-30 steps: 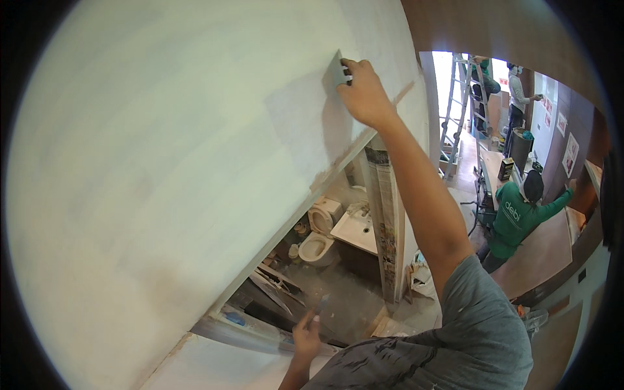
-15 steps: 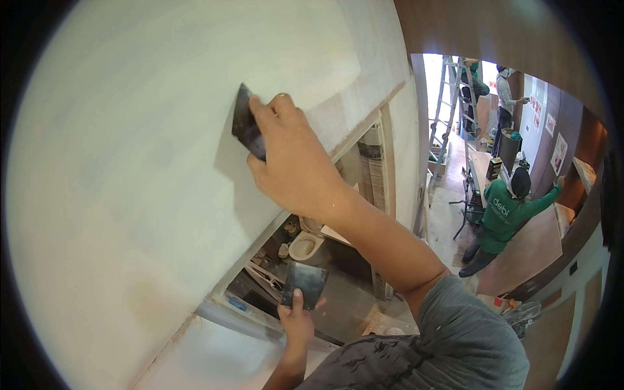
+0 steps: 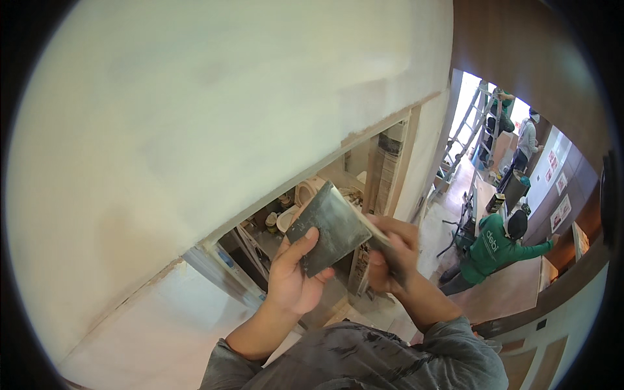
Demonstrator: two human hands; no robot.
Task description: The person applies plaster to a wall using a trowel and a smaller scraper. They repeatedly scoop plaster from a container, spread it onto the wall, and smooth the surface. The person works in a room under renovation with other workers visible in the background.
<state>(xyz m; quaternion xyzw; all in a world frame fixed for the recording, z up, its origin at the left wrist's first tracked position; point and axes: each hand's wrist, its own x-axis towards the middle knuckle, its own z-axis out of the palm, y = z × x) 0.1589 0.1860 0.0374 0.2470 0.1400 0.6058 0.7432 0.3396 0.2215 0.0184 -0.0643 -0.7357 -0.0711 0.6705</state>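
My left hand (image 3: 294, 276) grips a dark, square putty plate (image 3: 330, 227) smeared with pale filler, its thumb across the face. Close on its right, my right hand (image 3: 402, 250) is closed around a dark putty knife (image 3: 385, 252), slightly blurred by motion. The knife is at the plate's right edge; whether they touch I cannot tell. Both tools are in front of my chest, below a large off-white wall surface (image 3: 214, 123) with faint grey and tan patches.
Below the wall, a doorway opening (image 3: 260, 224) shows a toilet (image 3: 286, 218) and clutter. At right, a co-worker in a green shirt (image 3: 493, 244) leans over a long board (image 3: 513, 292). Farther off are a stepladder (image 3: 465, 133) and other people.
My right hand has come down off the wall with the putty knife to the plate's right side. My left hand has raised the plate nearer to the camera.
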